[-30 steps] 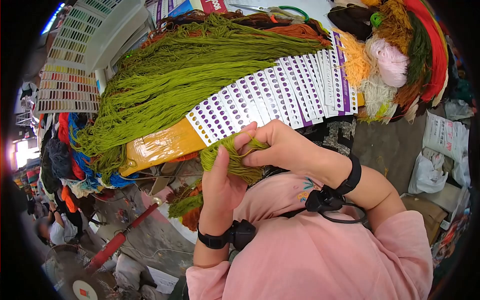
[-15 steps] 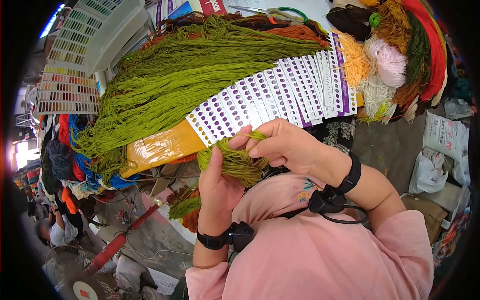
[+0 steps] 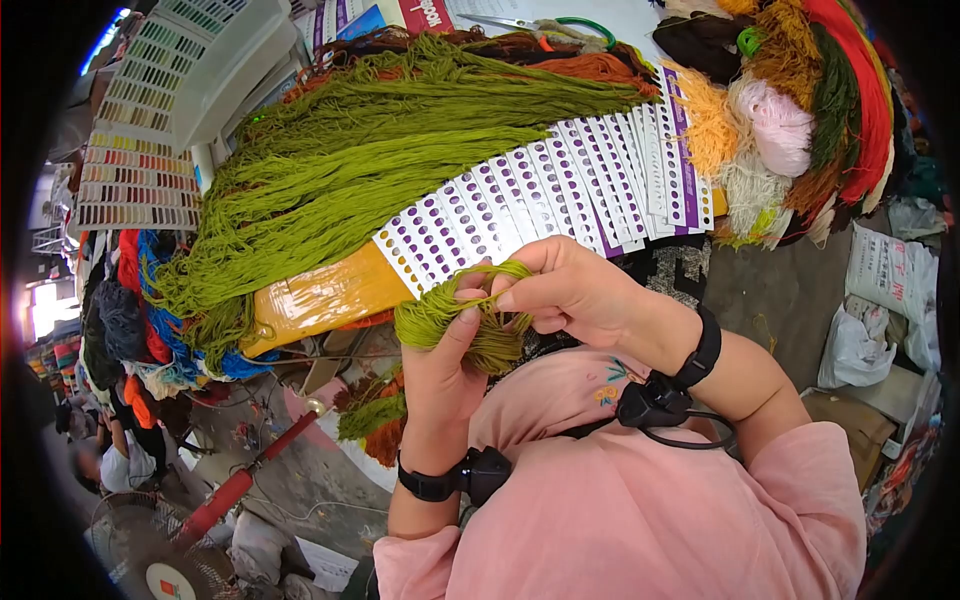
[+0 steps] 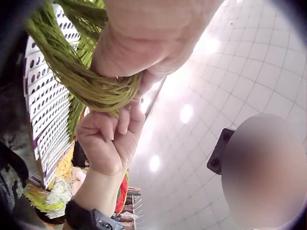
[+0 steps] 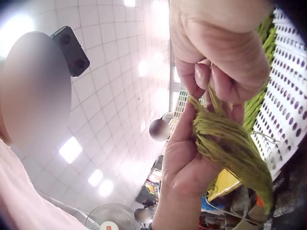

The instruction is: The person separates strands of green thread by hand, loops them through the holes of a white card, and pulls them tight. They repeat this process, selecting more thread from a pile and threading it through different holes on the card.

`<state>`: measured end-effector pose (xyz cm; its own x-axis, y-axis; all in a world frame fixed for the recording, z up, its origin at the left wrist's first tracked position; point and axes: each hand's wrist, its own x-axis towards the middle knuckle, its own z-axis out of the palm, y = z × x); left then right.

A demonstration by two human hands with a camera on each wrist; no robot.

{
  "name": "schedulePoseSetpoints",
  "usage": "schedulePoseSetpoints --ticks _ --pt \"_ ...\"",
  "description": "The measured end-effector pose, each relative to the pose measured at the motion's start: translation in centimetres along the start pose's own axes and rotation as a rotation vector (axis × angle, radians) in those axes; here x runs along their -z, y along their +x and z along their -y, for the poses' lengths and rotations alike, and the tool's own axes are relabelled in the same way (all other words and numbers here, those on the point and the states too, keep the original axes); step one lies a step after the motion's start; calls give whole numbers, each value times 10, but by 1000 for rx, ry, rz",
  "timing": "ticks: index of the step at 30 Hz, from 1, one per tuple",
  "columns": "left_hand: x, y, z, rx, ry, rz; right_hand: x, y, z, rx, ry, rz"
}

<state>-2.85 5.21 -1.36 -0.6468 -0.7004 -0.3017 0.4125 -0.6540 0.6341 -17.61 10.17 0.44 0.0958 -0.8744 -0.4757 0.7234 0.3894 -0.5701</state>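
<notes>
A bundle of olive-green thread (image 3: 425, 322) hangs looped over my left hand (image 3: 440, 385), whose thumb bends across the strands near its fingertips. My right hand (image 3: 575, 292) pinches a few strands at the bundle's upper right end, its fingertips close beside the left ones. Seen from the right wrist, the thread bundle (image 5: 230, 143) spreads across the left palm, and thin strands run up into the curled right fingers. From the left wrist the strands (image 4: 96, 93) wrap around the left hand's edge, with the right hand (image 4: 108, 139) just beyond them.
Long green thread hanks (image 3: 330, 170) lie across the table over a yellow taped board (image 3: 325, 295). White cards with punched holes (image 3: 500, 200) fan out beside them. Scissors (image 3: 500, 18) lie at the back, coloured yarns (image 3: 780, 130) at the right, and a fan (image 3: 165, 560) stands lower left.
My left thumb, upright before, has bent over the strands. The right fingers have shifted slightly right and now pinch a few strands drawn out from the bundle.
</notes>
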Motion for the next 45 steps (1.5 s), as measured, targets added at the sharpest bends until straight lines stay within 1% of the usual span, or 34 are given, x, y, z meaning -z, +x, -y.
schedulePoseSetpoints --ticks 3,6,7,10,13,15,16,18,19,20,21,23,24,27,28,29,30,31,32,33,34,35,36,37,38,39,40,41,43,44,45 --pt "-5 0 -2 9 -57 -53 5 4 -4 5 -3 -9" --pt "0 0 -2 6 50 44 2 4 -6 35 -59 -12" --pt "0 0 -2 1 55 29 1 4 -6 48 -85 -8" --pt "-3 0 -2 0 64 -4 -3 2 -3 67 -36 -26" --pt "-6 -1 -6 39 44 8 7 5 -9 73 62 81" --pt "-10 -6 -13 81 3 34 9 -3 -4 -23 170 180" --pt "-1 -10 -11 74 -186 187 10 -7 -2 -72 224 228" --pt "29 -15 -7 67 -570 495 26 -10 0 -159 220 303" --pt "33 -16 -27 279 -719 473 32 -11 0 -206 221 336" --pt "13 -18 -32 152 -309 215 27 -15 4 -238 135 276" --pt "-4 -17 -33 20 103 -43 23 -18 6 -266 52 285" --pt "-7 -3 -27 124 415 122 11 -21 18 -320 -132 320" --pt "-7 0 -27 172 572 201 3 -29 30 -199 -472 267" --pt "-2 1 -68 308 371 156 -1 -42 55 113 -934 191" --pt "14 -1 -74 207 281 67 2 -42 58 192 -719 197" --pt "37 -7 -77 -111 551 -28 2 -46 72 277 -546 274" --pt "67 -2 -95 67 -140 -169 4 -49 82 387 -277 371" --pt "96 -1 -103 119 -697 75 8 -55 97 448 -94 351" --pt "129 -6 -115 -64 -594 -67 17 -59 110 531 93 396" --pt "173 -14 -125 -113 -596 -70 41 -59 128 504 214 481" --pt "222 -27 -139 -132 -659 -190 59 -61 146 470 372 508" --pt "241 -42 -151 -141 -679 -416 81 -63 165 565 379 443" --pt "285 -59 -164 -124 -732 -481 100 -68 182 561 426 373" --pt "312 -78 -177 -133 -754 -495 134 -81 208 671 389 243" --pt "357 -99 -192 -251 -582 -656 166 -94 233 770 338 95" --pt "381 -120 -205 -330 -495 -813 199 -107 258 852 282 -64" --pt "393 -134 -218 -391 -426 -949 204 -122 275 875 158 -34" --pt "402 -146 -230 -443 -342 -1081 219 -141 299 957 -37 -97" --pt "405 -158 -251 -537 -204 -1271 221 -172 328 1126 -264 -394" --pt "399 -157 -260 -573 -144 -1321 214 -182 334 1192 -382 -558" --pt "392 -150 -270 -606 -106 -1337 208 -191 340 1236 -502 -686"
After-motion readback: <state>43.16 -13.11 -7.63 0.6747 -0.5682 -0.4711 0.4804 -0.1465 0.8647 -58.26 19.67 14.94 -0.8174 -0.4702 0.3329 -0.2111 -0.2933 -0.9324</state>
